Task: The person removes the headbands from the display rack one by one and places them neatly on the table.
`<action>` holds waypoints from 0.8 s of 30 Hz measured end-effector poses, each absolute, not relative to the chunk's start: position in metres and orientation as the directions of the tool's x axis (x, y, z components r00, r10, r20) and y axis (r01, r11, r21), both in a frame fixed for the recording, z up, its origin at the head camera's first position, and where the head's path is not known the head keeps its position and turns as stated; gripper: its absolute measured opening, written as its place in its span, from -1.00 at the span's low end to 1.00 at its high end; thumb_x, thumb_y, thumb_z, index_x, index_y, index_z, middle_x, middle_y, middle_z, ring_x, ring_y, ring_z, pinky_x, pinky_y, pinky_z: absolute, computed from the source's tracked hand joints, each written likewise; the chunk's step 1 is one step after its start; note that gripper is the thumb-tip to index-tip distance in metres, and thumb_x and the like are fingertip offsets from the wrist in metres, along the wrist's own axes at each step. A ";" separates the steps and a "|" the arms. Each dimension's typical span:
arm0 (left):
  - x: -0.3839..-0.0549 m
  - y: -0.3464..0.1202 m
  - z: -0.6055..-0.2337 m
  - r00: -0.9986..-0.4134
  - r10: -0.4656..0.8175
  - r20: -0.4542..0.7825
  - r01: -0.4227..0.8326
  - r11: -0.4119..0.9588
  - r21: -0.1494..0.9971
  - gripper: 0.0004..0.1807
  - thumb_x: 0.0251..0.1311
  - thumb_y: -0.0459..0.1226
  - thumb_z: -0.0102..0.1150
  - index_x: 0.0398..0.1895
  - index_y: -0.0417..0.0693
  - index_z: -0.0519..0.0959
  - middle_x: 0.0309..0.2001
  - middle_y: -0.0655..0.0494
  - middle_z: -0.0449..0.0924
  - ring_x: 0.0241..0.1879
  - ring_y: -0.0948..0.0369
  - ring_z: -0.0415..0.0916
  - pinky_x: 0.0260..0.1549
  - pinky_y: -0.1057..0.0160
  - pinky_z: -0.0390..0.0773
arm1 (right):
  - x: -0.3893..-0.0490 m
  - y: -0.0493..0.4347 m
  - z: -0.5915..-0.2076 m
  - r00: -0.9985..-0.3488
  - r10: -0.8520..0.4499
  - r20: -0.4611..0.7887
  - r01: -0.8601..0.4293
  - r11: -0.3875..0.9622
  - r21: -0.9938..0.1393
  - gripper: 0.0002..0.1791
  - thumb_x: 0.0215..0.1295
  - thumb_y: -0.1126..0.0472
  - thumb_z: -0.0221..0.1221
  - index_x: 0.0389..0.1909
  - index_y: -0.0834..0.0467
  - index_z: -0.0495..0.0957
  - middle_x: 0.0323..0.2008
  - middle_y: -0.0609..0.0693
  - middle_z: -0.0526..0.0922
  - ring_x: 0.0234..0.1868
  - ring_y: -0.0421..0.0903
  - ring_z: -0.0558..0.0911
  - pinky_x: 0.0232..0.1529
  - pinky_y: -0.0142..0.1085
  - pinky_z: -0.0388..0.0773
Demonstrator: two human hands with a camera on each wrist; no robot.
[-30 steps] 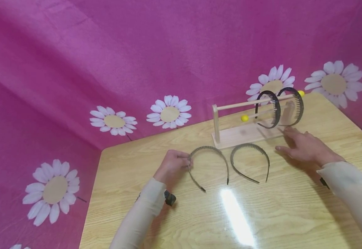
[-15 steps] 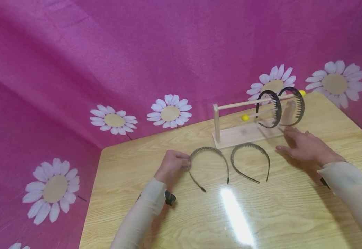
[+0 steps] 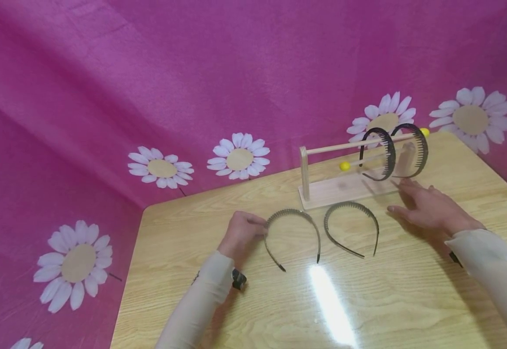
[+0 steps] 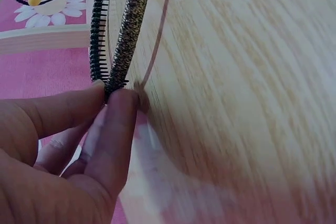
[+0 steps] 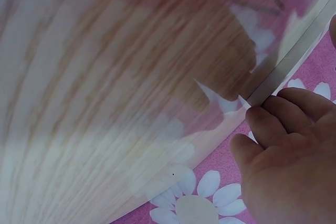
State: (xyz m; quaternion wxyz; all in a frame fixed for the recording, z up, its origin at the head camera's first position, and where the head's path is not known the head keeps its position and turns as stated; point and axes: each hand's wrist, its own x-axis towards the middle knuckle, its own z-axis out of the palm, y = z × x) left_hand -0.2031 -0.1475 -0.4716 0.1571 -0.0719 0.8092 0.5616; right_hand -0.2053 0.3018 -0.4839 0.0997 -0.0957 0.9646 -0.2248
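Speckled headband (image 3: 289, 211) shifted slightly, tips swung leftward; left hand (image 3: 240, 235) pinches its side. Right hand (image 3: 432, 206), fingers extended, grasping nothing, touches wooden rack base (image 3: 336, 192).

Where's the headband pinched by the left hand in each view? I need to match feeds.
Head: headband below and right of centre, beside the left hand.
Left wrist: above and left of centre, running from the fingertips up to the top edge.
Right wrist: not visible.
Shared landmark: pink daisy cloth.
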 end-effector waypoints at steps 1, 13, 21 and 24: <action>-0.203 -0.147 -0.471 -0.945 0.059 -0.323 -0.275 0.392 0.878 -0.74 -0.19 -0.54 0.31 -0.31 -0.27 0.64 -0.25 -0.06 0.60 -0.26 0.13 0.54 -0.27 0.24 0.60 | -0.205 0.302 -0.484 -0.962 -0.229 -0.149 -0.139 0.881 -0.453 0.05 0.08 -0.41 0.00 0.40 0.18 -0.07 0.36 0.33 -0.15 0.29 0.36 -0.04 0.25 0.22 -0.25; -0.201 -0.143 -0.462 -0.979 0.043 -0.201 -0.126 0.649 0.750 -0.79 -0.20 -0.41 0.38 -0.38 -0.13 0.67 -0.36 0.14 0.62 -0.16 0.16 0.49 -0.04 0.19 0.47 | -0.202 0.303 -0.482 -0.964 -0.230 -0.136 -0.143 0.875 -0.462 0.04 0.09 -0.41 -0.02 0.39 0.20 -0.05 0.36 0.32 -0.13 0.30 0.35 -0.03 0.27 0.18 -0.26; -0.202 -0.129 -0.446 -0.990 0.090 -0.107 -0.025 0.641 0.767 -0.77 -0.07 -0.40 0.32 -0.26 -0.23 0.64 -0.38 0.09 0.63 -0.29 0.21 0.53 -0.23 0.28 0.55 | -0.203 0.302 -0.483 -0.966 -0.231 -0.114 -0.153 0.871 -0.467 0.02 0.10 -0.39 -0.01 0.37 0.23 0.00 0.34 0.34 -0.05 0.29 0.35 0.00 0.28 0.18 -0.24; -0.203 -0.117 -0.439 -0.988 0.131 -0.081 0.017 0.615 0.789 -0.78 -0.04 -0.37 0.31 -0.26 -0.23 0.65 -0.36 0.09 0.64 -0.31 0.23 0.54 -0.28 0.31 0.56 | -0.201 0.303 -0.484 -0.967 -0.235 -0.103 -0.161 0.867 -0.471 0.00 0.12 -0.38 0.00 0.36 0.25 0.02 0.33 0.35 -0.01 0.28 0.35 0.02 0.27 0.19 -0.21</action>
